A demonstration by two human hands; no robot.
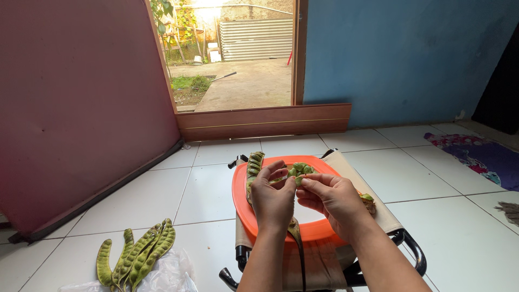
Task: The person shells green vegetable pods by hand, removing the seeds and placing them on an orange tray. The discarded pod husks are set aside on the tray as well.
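Bean pod [254,165] over orange tray [240,200]; spare pods [138,257] lie left on floor.

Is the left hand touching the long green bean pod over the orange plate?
Touching. The head view shows the left hand wrapped around the long green pod, which emerges above and below the palm, over the orange plate.
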